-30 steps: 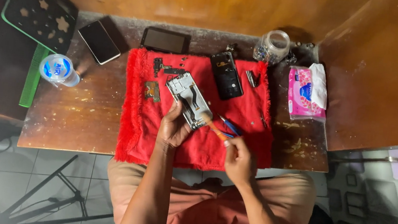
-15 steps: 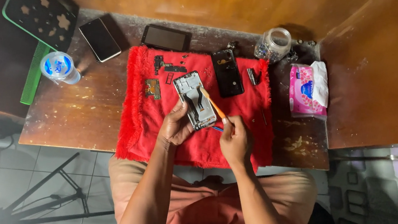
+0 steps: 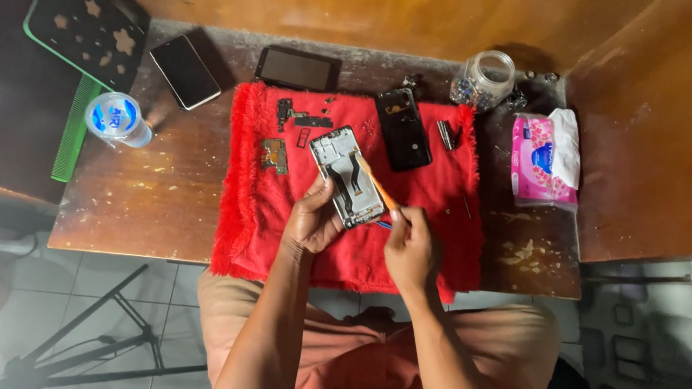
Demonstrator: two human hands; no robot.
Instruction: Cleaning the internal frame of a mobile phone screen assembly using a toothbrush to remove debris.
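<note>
While the left hand [image 3: 314,217] grips an opened phone frame [image 3: 348,175] over the red cloth [image 3: 438,232], its fingertips are hidden beneath the frame. The right hand [image 3: 410,248] pinches an orange tool [image 3: 375,184], whose tip lies on the frame. Small parts on the cloth are too tiny to count. Three other phones show: one black back [image 3: 403,128] on the cloth, two [image 3: 185,71] beyond its upper-left edge.

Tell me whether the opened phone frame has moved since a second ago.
Yes, slightly. The opened grey phone frame in the left hand has shifted left, away from the black back cover on the red cloth.
</note>
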